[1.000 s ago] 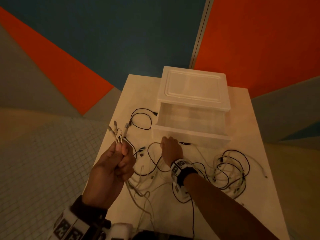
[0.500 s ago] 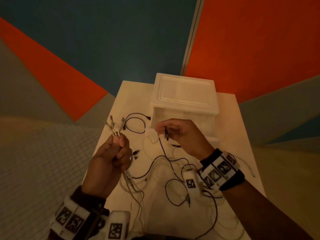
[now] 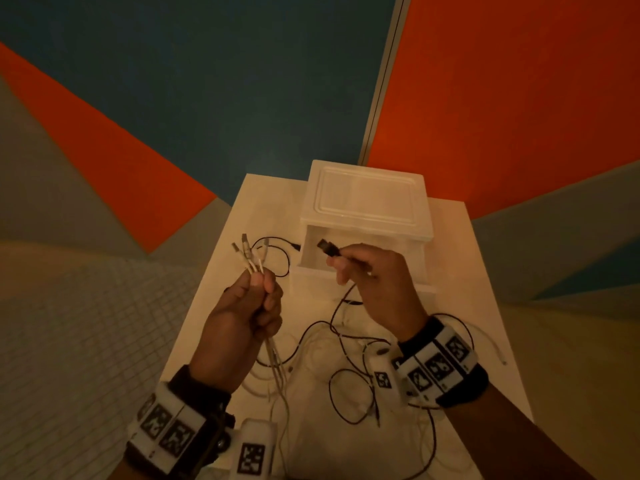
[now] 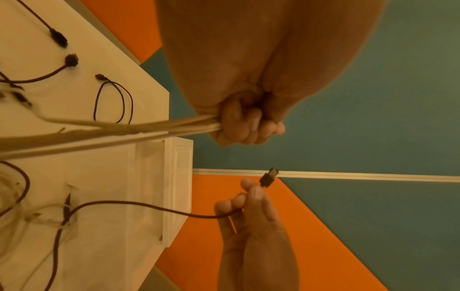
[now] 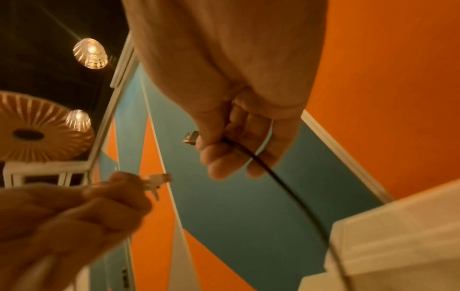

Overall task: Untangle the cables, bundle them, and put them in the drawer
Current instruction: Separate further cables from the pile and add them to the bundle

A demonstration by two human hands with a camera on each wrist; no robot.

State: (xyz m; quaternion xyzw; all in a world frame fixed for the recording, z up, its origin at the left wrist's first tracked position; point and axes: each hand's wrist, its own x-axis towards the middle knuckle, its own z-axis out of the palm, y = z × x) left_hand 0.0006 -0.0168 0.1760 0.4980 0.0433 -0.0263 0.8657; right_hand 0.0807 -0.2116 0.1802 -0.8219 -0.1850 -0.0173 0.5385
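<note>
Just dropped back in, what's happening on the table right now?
A person is sorting cables. The left hand grips a bunch of white cables, plugs pointing up. The right hand pinches a black cable just behind its USB plug; the rest trails to the tangle on the white table. The drawer is open, with no cables visible inside.

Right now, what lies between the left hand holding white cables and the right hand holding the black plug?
In the head view nothing joins the left hand and right hand; behind that gap sit the table and the open drawer's corner.
</note>
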